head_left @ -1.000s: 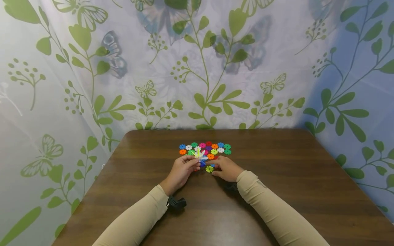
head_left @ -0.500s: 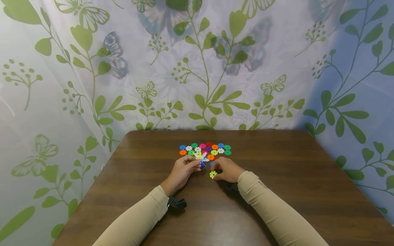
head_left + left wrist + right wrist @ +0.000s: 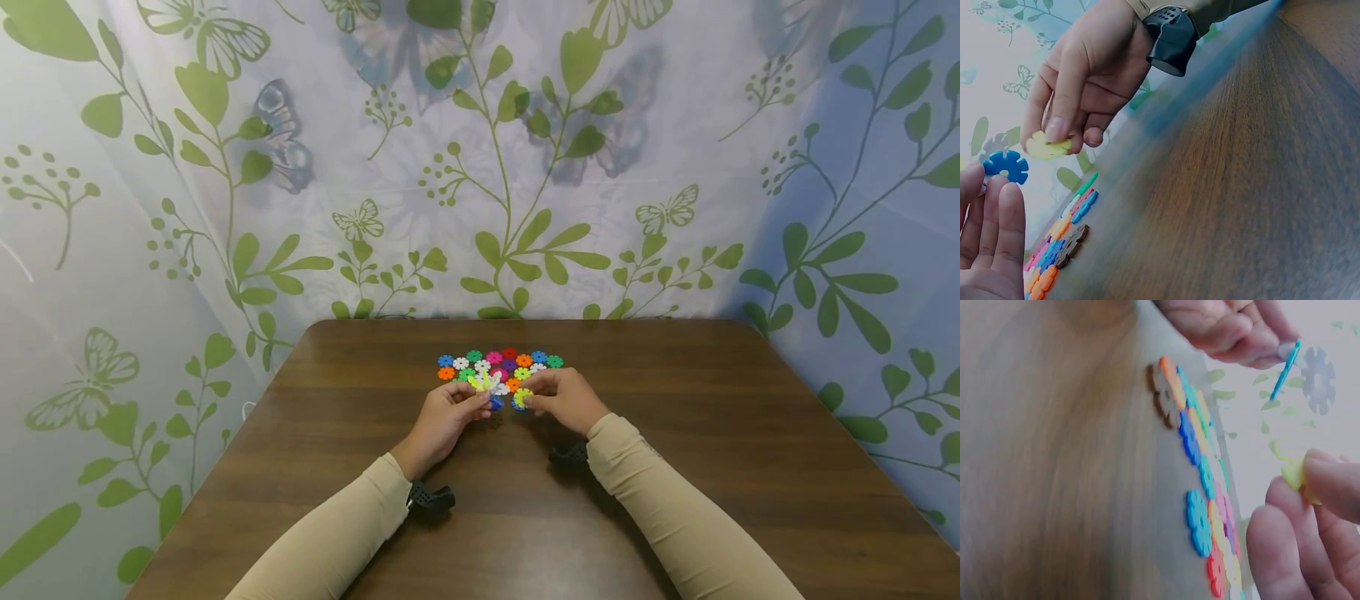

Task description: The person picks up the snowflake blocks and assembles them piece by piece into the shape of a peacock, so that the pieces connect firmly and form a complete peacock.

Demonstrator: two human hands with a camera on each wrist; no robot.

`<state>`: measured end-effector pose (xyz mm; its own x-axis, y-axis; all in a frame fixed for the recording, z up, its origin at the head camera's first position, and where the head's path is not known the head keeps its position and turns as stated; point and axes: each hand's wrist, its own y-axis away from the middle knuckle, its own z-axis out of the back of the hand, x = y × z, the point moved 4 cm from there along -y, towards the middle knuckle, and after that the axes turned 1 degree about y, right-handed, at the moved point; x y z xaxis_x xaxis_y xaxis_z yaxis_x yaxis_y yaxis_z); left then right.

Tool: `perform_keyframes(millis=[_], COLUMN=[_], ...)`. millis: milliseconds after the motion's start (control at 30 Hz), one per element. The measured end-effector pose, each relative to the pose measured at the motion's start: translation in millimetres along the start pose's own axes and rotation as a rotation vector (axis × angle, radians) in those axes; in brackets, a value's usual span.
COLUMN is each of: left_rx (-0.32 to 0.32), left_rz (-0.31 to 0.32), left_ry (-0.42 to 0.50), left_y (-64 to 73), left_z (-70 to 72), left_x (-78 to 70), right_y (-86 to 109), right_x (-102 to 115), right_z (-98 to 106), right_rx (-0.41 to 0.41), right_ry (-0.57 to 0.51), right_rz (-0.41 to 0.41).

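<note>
My left hand point(image 3: 446, 414) pinches a small cluster of interlocking notched plastic discs point(image 3: 486, 382), with yellow and white parts showing in the head view. A blue notched disc point(image 3: 1009, 165) stands at the fingertips in the left wrist view, and a white disc point(image 3: 1319, 381) sits beside it in the right wrist view. Between thumb and fingers, my right hand point(image 3: 568, 400) pinches one yellow notched disc point(image 3: 1044, 147), raised over the table. The two hands face each other a short gap apart. Fingers hide part of the cluster.
Several more notched discs lie in rows on the brown wooden table point(image 3: 660, 500), just beyond the hands. Among them are an orange disc point(image 3: 446, 374), a green disc point(image 3: 555, 361) and a brown disc point(image 3: 1074, 246). A leaf-patterned curtain point(image 3: 420, 208) hangs behind the table's far edge.
My right hand first reached to a yellow disc on the table, drew it nearer, then lifted it towards the cluster. My left hand has stayed almost still, still holding the cluster.
</note>
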<state>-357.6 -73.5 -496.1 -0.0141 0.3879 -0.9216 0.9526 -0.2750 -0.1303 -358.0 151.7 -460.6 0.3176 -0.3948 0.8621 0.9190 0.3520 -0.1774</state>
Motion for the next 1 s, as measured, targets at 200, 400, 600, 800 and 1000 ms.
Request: perform_keyframes(millis=[200,400,600,800,1000], left_rx=[-0.008,-0.006,0.008,0.027,0.074], left_rz=[0.008,0.018,0.015,0.014,0.034], left_ry=[0.033,0.085,0.085,0.076,0.047], left_y=[-0.9,0.2,0.0,0.5,2.1], left_z=[1.9,0.8,0.7,0.9,0.4], left_x=[0.5,-1.5,-1.4,-1.5,-1.4], right_y=[2.1,2.4,3.4,3.4,4.1], right_x=[6,7,8,10,10], right_z=[-4,-8,-9,-11,-13], right_rx=[0.002,0.006,0.006,0.001,-0.001], right_ry=[-0.146,-0.189,-0.196,-0.214,-0.239], right_rz=[0.004,0.016,0.026,0.028,0.027])
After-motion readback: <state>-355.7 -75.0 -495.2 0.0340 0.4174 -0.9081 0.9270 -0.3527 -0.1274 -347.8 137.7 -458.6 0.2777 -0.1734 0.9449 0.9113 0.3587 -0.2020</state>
